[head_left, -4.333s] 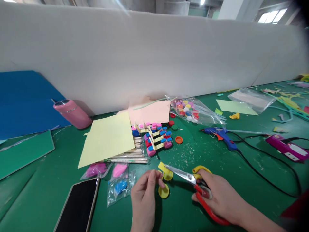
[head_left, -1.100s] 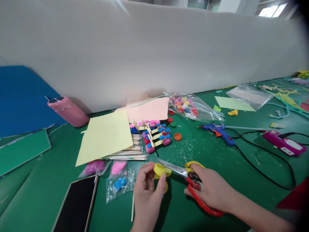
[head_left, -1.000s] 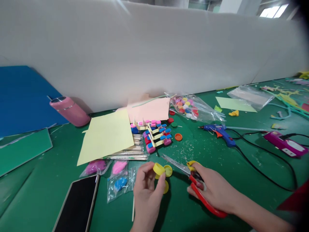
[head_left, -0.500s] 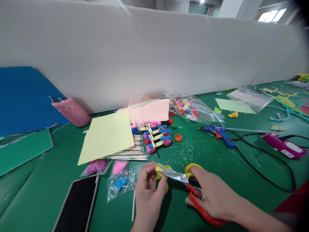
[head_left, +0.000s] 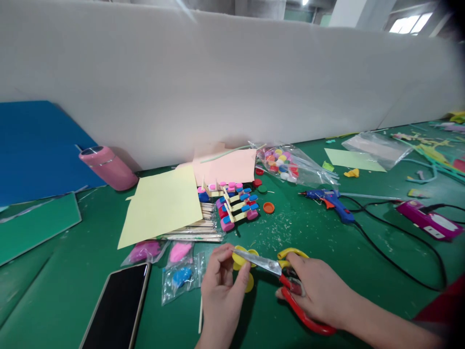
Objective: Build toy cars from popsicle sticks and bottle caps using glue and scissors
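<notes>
My left hand (head_left: 223,293) pinches a small yellow bottle cap (head_left: 238,260) between thumb and fingers. More yellow caps (head_left: 249,282) are just behind and below it, partly hidden by the thumb. My right hand (head_left: 319,293) is wrapped round scissors (head_left: 267,262) with one yellow and one red handle. Their blades point left, lie nearly together and cross the held cap; whether they cut into it I cannot tell. Beyond the hands stands a small construction (head_left: 238,208) of pale sticks with pink, blue and red pieces.
A phone (head_left: 114,310) and small bags of blue clay (head_left: 181,276) and pink clay lie left. Yellow paper (head_left: 163,203) covers thin sticks. A pink cup (head_left: 109,167) leans by the white wall. Right are a blue glue gun (head_left: 330,201), its cord, and a bag of caps (head_left: 281,162).
The scissor blades have come closer together over the yellow cap. My right hand has shifted slightly left; my left hand keeps its pinch.
</notes>
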`<state>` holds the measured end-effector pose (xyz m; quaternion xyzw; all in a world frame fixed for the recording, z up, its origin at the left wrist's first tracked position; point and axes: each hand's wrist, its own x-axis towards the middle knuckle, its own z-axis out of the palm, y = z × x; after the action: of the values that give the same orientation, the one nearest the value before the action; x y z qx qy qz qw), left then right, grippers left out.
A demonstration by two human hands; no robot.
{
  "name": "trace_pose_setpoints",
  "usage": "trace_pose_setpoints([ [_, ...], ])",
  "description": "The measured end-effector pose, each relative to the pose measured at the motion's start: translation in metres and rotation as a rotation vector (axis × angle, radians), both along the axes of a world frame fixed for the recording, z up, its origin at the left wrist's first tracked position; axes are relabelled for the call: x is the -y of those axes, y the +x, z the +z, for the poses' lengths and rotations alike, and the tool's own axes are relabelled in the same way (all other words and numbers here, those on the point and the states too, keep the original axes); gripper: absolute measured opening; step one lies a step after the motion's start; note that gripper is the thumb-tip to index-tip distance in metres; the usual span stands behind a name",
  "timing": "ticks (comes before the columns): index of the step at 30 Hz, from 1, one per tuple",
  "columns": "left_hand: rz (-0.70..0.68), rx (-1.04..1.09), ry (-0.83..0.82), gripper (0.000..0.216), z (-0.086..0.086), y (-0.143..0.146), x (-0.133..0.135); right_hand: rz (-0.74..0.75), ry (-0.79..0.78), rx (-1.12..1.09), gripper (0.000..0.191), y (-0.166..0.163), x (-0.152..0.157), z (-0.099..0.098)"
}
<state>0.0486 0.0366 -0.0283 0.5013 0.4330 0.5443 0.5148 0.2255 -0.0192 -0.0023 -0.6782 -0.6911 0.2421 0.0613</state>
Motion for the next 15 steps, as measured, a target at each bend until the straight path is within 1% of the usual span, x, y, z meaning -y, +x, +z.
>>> trace_pose_setpoints([
  [3, 0.012, 0.01, 0.027, 0.025, 0.001, 0.001, 0.001, -0.081, -0.026, -0.058, 0.037, 0.001, -0.004, -0.002],
  [5, 0.0, 0.019, 0.012, 0.025, 0.003, 0.001, 0.002, -0.145, -0.021, -0.093, 0.036, 0.004, -0.006, -0.003],
  [7, -0.014, 0.034, -0.018, 0.024, 0.005, 0.002, 0.002, -0.178, 0.008, -0.114, 0.033, 0.009, -0.007, -0.001],
  [10, -0.022, 0.062, -0.055, 0.024, 0.01, 0.003, 0.001, -0.16, 0.023, -0.138, 0.03, 0.013, -0.004, 0.004],
  [15, -0.049, 0.112, -0.094, 0.025, 0.014, 0.004, 0.001, -0.095, 0.01, -0.144, 0.032, 0.013, -0.001, 0.01],
])
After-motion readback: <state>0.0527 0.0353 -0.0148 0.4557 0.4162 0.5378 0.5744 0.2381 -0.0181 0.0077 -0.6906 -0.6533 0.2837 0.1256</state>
